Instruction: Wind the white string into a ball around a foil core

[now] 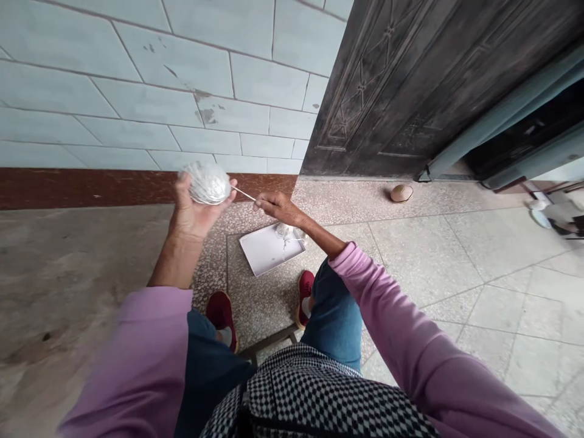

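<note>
My left hand [196,216] is raised at the left, its fingers wrapped around a ball of white yarn [208,182]. From the ball a taut strand of yarn [243,193] runs to the right. My right hand [279,207] pinches that strand between closed fingers, a short way from the ball. Below my right hand, a shallow white tray [260,252] lies on the floor. More white yarn [283,231] sits in its far right corner, partly hidden by my right hand and forearm.
A pale tiled wall [182,73] with a brown base stands ahead, beside a dark carved door [365,91]. A rounded tan object [401,193] rests on the floor near the door. My red shoes [222,316] flank the tray, and a checkered cloth [310,389] covers my lap.
</note>
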